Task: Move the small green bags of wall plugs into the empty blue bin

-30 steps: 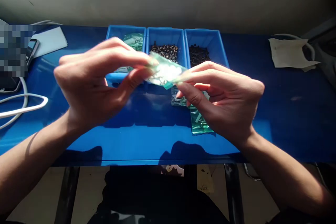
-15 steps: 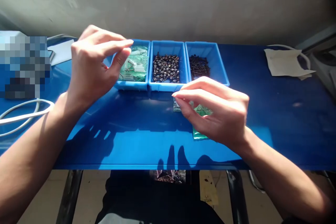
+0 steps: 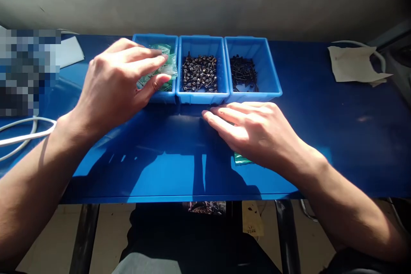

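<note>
My left hand (image 3: 122, 75) reaches into the left blue bin (image 3: 155, 36). Its thumb and fingers are apart at a clear green plastic packet (image 3: 170, 66) with small pale pieces in it. A firm grip on the packet does not show. My right hand (image 3: 257, 130) is low over the table in front of the bins, palm down, with fingers stretched out to the left. Below its palm shows the edge of a green packet (image 3: 242, 159); the hand hides the rest. The middle bin (image 3: 202, 96) holds many screws (image 3: 199, 75) with thick heads. Dark thin screws (image 3: 242, 72) lie in the right bin (image 3: 268, 66).
The blue table (image 3: 321, 107) ends at a front edge above my lap. A white cable (image 3: 28, 139) loops by my left forearm, near a blurred object (image 3: 22, 72) and a white card (image 3: 69, 51). Beige paper (image 3: 355, 64) lies at the right.
My left hand has gone down to the packets in the left bin, its thumb and fingertips spreading. My right hand has lowered and flattened, covering a small clear packet. The view has shifted slightly.
</note>
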### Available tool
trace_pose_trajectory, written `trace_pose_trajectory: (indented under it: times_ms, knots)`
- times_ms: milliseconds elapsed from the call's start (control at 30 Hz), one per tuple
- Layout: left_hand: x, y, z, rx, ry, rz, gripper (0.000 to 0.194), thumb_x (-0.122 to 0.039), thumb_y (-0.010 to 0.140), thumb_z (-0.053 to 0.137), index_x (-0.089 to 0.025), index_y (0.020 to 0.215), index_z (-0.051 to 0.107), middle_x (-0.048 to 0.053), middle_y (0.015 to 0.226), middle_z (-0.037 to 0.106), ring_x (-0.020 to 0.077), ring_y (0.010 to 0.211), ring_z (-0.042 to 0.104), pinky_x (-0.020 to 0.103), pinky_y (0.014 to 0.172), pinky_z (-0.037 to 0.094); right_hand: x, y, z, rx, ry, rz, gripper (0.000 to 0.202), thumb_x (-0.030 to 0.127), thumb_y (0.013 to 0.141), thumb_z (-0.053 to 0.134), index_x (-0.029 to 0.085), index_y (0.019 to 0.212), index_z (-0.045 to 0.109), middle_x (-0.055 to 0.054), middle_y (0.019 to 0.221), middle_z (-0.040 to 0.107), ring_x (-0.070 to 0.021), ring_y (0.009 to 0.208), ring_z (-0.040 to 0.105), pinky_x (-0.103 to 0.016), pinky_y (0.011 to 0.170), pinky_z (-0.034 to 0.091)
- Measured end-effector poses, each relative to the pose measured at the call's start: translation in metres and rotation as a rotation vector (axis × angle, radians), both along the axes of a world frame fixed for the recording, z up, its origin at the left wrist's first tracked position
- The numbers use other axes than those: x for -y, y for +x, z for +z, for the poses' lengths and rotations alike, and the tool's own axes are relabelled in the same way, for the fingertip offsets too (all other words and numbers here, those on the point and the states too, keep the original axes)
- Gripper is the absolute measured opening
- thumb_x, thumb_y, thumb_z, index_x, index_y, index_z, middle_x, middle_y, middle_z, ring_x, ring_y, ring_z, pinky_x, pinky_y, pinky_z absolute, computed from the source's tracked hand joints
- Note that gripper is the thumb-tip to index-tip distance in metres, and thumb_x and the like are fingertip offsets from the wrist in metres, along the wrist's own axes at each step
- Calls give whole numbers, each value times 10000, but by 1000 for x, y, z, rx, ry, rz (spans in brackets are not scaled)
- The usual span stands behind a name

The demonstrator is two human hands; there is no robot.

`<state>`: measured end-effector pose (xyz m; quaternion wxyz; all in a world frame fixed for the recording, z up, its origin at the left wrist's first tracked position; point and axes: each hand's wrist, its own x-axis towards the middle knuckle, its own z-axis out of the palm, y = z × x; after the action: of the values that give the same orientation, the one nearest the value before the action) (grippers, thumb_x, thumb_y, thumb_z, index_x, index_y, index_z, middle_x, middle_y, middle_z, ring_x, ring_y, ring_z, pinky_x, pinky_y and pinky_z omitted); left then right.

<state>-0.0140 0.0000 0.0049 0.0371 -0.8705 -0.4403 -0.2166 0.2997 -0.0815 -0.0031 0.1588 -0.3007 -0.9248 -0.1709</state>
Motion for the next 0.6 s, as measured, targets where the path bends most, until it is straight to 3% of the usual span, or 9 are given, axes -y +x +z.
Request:
trace_pose_trajectory:
  times_ms: [167, 300, 433, 600]
  knots:
    - [3, 0, 1, 141, 21, -48, 404, -587, 1136, 705, -295, 1402, 790, 13, 1463, 788, 239, 1311, 779, 468, 1174, 670, -6, 0, 1, -216, 60, 48, 191, 181, 1093, 692, 227, 1174, 859, -29, 1077, 910, -230, 822, 843, -383, 599, 631]
    - [1, -2, 0, 209, 81, -100, 379, -566, 1119, 749, -235, 1285, 833, 52, 1427, 798, 247, 1269, 796, 475, 1103, 708, -7, -1, 3, -418, -112, -21, 173, 274, 1055, 778, 357, 1170, 877, -3, 1070, 911, -260, 904, 859, -427, 739, 713]
    - [-7, -7, -1, 183, 190, -69, 395, -583, 1111, 747, -242, 1292, 830, 36, 1453, 772, 236, 1367, 725, 442, 1136, 703, -7, -3, 0, -508, -209, -5, 223, 273, 1032, 798, 391, 1206, 874, 0, 1075, 911, -257, 901, 872, -403, 763, 720]
    - [-15, -11, -1, 127, 67, -41, 392, -556, 1174, 584, -277, 1317, 818, -12, 1490, 772, 273, 1520, 643, 568, 1334, 560, -2, -5, -3, -537, -205, 67, 449, 196, 1024, 778, 455, 1390, 810, 35, 1215, 897, -248, 979, 889, -384, 835, 748]
